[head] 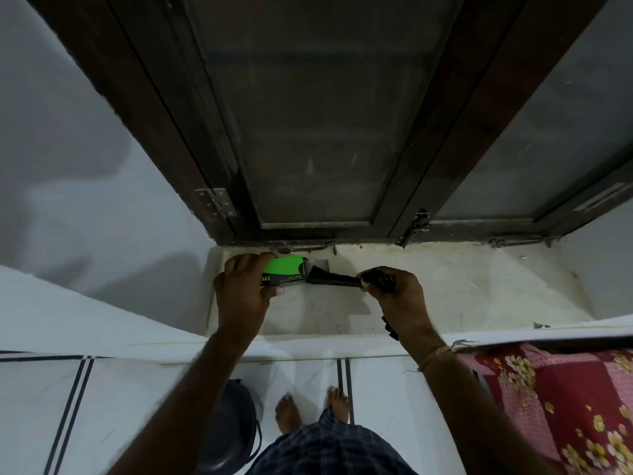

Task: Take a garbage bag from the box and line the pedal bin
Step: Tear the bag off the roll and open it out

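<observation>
Head: right hand pinches bag.

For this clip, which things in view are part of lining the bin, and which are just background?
Part of the job:
- green box, held by the left hand
- black garbage bag, being pulled from the box by the right hand
- pedal bin on the floor

Just there:
- window ledge
- window latch
- floral cloth
</observation>
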